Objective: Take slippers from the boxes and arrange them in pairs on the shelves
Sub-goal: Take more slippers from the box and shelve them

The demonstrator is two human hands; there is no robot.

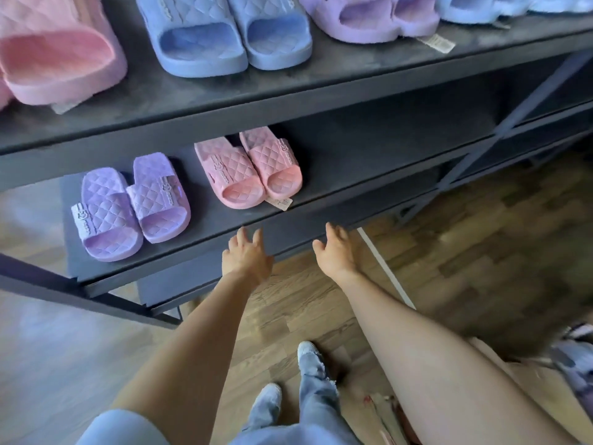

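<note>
A pair of pink quilted slippers and a pair of lilac quilted slippers stand on the middle shelf. My left hand hovers just in front of that shelf's front edge, fingers relaxed and spread, holding nothing. My right hand is beside it to the right, also relaxed and empty. On the top shelf sit a pink slipper, a blue pair, a lilac pair and a pale blue pair.
The right half of the middle shelf is bare. A lower shelf lies beneath it. A cardboard box with slippers stands on the wood floor at the lower right. My feet are below the hands.
</note>
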